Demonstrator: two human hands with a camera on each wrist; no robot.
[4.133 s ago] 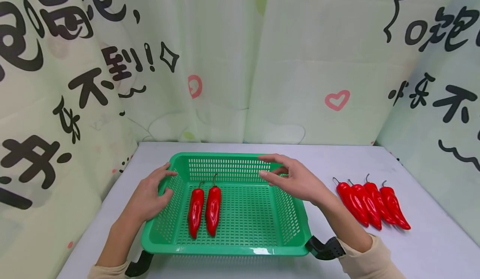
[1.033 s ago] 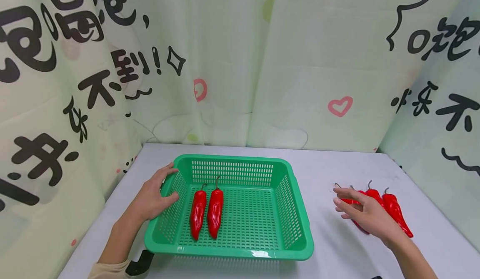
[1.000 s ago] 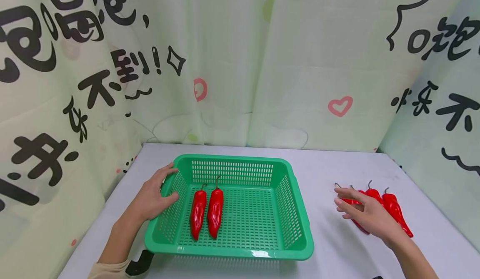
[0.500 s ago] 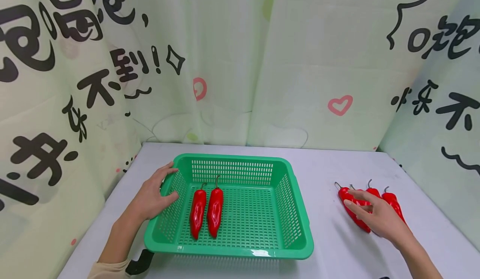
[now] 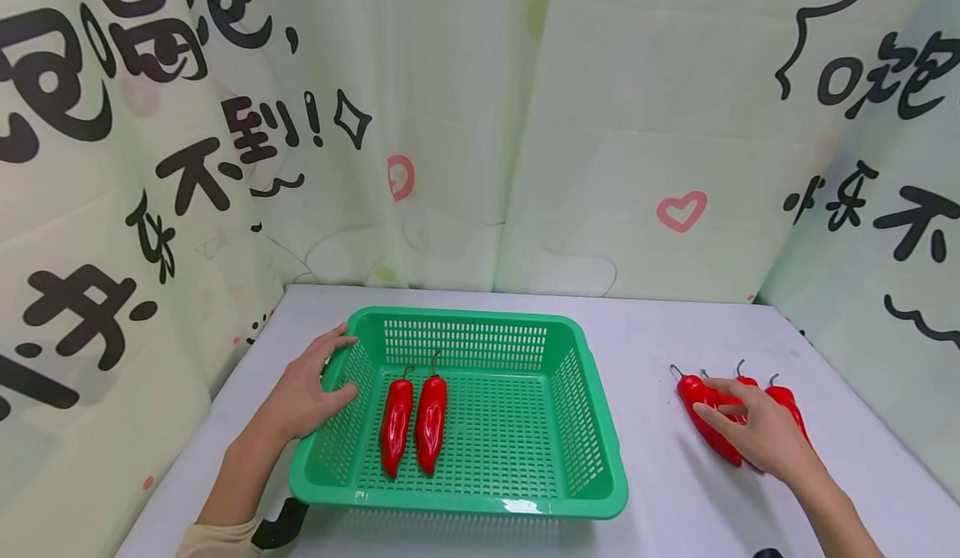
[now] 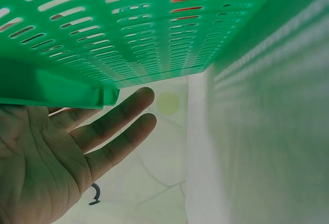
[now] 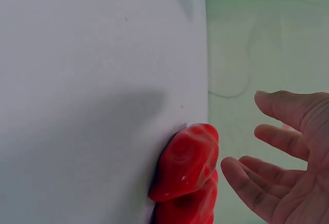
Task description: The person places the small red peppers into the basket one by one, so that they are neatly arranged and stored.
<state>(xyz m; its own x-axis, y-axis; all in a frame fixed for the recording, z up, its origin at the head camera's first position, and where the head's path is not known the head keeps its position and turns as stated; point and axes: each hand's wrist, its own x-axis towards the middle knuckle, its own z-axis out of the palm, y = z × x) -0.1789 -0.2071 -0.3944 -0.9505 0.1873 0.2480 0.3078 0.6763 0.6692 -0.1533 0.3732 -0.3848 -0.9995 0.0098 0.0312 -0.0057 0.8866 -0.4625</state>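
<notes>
A green perforated plastic basket [image 5: 457,504] stands on the white table, with two red chili peppers [image 5: 396,429] lying side by side on its floor, stems away from me. My left hand [image 5: 306,393] rests at the basket's left rim; in the left wrist view its palm [image 6: 36,167] lies beside the rim, with two fingers straight out. My right hand [image 5: 772,433] is over a row of several red peppers [image 5: 701,420] on the table at the right, hiding part of them. In the right wrist view its fingers are spread and apart from the peppers [image 7: 187,165], holding nothing.
A pale curtain [image 5: 600,141] with dark lettering and hearts hangs behind the table [image 5: 645,333] and along both sides. The table's bare surface lies between basket and pepper row. Dark wrist straps [image 5: 281,525] show at the lower edge.
My right hand went from above the basket's right side to the pepper row, then shifted slightly right over the peppers. My left hand has stayed at the left rim.
</notes>
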